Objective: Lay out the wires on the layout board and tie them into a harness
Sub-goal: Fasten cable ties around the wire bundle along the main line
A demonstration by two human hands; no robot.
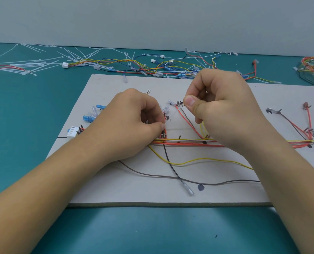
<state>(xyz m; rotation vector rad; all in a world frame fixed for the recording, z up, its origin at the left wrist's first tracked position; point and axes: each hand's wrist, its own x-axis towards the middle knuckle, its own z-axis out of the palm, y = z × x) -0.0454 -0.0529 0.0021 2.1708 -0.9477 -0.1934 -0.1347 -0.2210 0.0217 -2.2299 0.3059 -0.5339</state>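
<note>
Carefully: left hand pinches the wire bundle | right hand pinches the cable tie by its tail | best pulled straight, bundle kept flat on the layout board.

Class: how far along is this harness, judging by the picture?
Done: red, white and yellow wires laid along pins on the layout board. In hand: left hand and right hand pinch what looks like a cable tie. Left: yellow wire, brown wire and black wire, loose in front.

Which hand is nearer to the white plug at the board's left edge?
Left. The left hand is just right of the white plug; the right hand is farther right, beyond it.
</note>
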